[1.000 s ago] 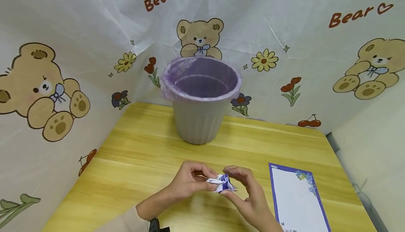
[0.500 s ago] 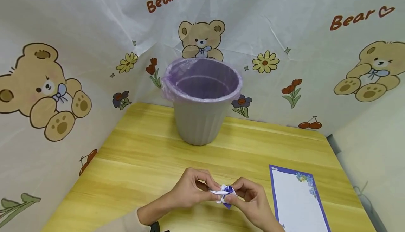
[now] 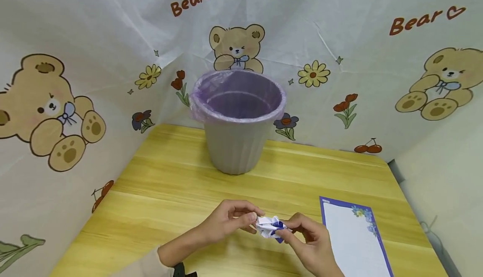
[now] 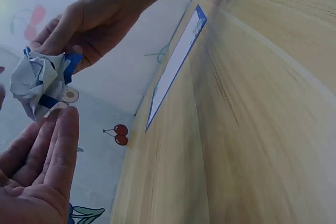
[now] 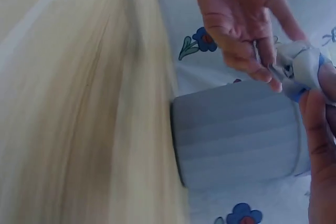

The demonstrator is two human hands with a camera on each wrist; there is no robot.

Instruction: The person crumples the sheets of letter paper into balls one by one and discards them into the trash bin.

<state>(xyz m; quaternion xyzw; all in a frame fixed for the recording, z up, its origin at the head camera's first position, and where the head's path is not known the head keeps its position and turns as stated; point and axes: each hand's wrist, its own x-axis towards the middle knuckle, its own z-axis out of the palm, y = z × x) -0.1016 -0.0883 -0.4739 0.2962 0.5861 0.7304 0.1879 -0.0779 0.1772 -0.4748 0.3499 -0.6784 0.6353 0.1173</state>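
A crumpled ball of white and purple-blue paper (image 3: pixel 267 226) is held up above the front part of the table. My right hand (image 3: pixel 314 241) pinches its right side between thumb and fingers. At the ball's left edge is my left hand (image 3: pixel 228 222), its fingertips right at the paper. The left wrist view shows the left hand (image 4: pixel 44 166) with fingers fairly straight just below the paper ball (image 4: pixel 41 83). Seen from the right wrist, the left hand (image 5: pixel 244 24) reaches in from above, with the ball (image 5: pixel 298 66) between both hands.
Behind the hands stands a grey bin (image 3: pixel 235 147) with a purple bag over its rim. To the right a flat sheet of paper (image 3: pixel 356 239) with a purple border and flowers lies on the wooden table (image 3: pixel 162 184). A bear-print cloth (image 3: pixel 290 25) hangs behind.
The paper has been squeezed into a rounder ball and has shifted slightly right and down. The left hand's pinch on it has loosened; the right hand still pinches it.
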